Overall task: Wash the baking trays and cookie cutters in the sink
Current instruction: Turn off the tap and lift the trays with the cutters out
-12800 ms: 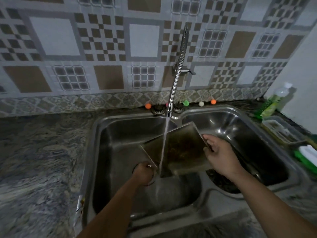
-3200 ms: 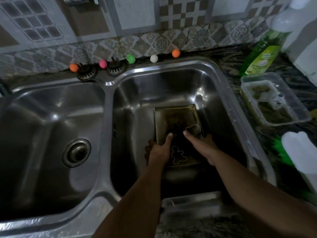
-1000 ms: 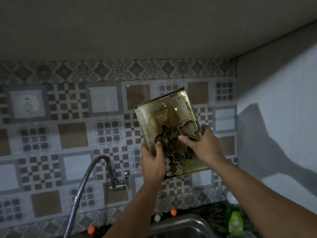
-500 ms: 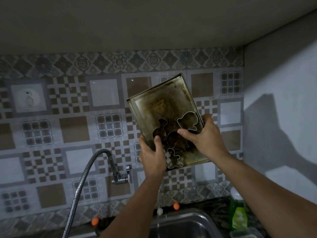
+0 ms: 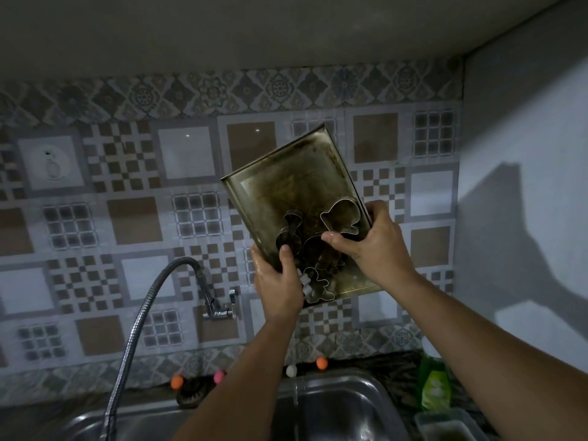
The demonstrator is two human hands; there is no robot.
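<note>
I hold a stained metal baking tray [image 5: 286, 186] tilted up in front of the tiled wall, high above the sink [image 5: 337, 405]. Several metal cookie cutters [image 5: 340, 218] rest against its lower half, one of them a gingerbread-man shape [image 5: 318, 288]. My left hand [image 5: 280, 281] grips the tray's lower left edge with its thumb on a cutter. My right hand [image 5: 372, 246] grips the lower right edge, its thumb pressing the cutters against the tray. A thin stream of water falls from the tray into the right basin.
A flexible metal faucet hose [image 5: 136, 319] arches at the left from a wall tap [image 5: 219, 308]. Small coloured balls [image 5: 322, 362] line the sink's back ledge. A green dish soap bottle [image 5: 434, 386] and a plastic container [image 5: 445, 424] stand at the right, near the white side wall.
The tray came out of the right basin and rose in front of the wall. In the last second it has tilted a little more to the left, with both grips unchanged.
</note>
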